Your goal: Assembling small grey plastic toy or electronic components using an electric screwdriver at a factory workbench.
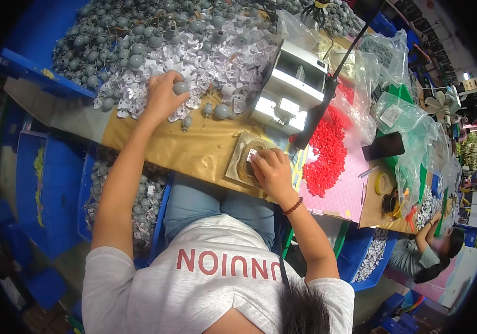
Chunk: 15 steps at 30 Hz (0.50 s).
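Right hand [274, 173]: fingers pinched on white piece [251, 155], ten o'clock, over block [239, 168]! Left hand [164, 96]: fingers round grey ball [180, 88], two o'clock. Both probably light, stiff (piece best by edges, ball round middle).

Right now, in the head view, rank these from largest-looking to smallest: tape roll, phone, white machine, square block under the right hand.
1. White machine
2. Square block, partly covered by the right hand
3. Phone
4. Tape roll
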Each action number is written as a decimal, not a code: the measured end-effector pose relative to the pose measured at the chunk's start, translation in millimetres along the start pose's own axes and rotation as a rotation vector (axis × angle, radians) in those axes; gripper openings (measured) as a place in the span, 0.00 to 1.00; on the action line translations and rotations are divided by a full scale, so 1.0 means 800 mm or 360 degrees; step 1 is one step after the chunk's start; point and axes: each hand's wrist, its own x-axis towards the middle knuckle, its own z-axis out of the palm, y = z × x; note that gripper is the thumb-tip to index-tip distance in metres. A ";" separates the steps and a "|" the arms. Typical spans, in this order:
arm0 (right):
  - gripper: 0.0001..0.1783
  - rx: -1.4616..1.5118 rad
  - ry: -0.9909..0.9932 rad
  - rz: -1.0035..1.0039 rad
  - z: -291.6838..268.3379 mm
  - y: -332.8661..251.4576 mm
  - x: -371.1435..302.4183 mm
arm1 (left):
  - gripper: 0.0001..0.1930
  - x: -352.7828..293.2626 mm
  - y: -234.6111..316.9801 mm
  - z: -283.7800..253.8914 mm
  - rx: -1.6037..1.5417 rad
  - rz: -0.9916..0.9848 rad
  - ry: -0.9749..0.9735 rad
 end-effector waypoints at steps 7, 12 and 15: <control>0.14 -0.0069 -0.0097 -0.0021 0.003 0.003 -0.006 | 0.22 -0.032 0.095 -0.067 -0.1338 0.0067 -0.0031; 0.15 0.0053 0.0061 0.0053 0.014 0.002 -0.010 | 0.24 -0.058 0.141 -0.112 -0.1610 0.0304 -0.0016; 0.15 0.0039 0.0012 -0.0010 0.008 0.000 -0.005 | 0.24 -0.071 0.163 -0.136 -0.1757 0.0450 -0.0014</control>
